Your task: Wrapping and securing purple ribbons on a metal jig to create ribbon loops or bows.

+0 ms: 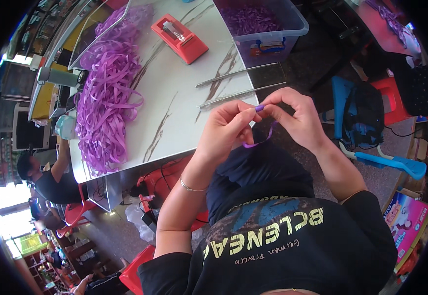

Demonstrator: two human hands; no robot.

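Observation:
Both my hands meet above my lap, just off the near edge of the white marble table (184, 93). My left hand (226, 129) and my right hand (297, 118) pinch a short purple ribbon strip (259, 141) between their fingertips. The strip's end pokes out at the top, and a loop of it hangs below the fingers. A thin bracelet circles my left wrist. On the table to the left lies a big heap of loose purple ribbon (107, 93).
A red tape dispenser (179, 37) lies on the table. A clear plastic bin (263, 24) holds more purple pieces. Two long metal rods (238, 83) rest near the table edge. Another person (52, 179) sits at the far left. Red stools stand beneath.

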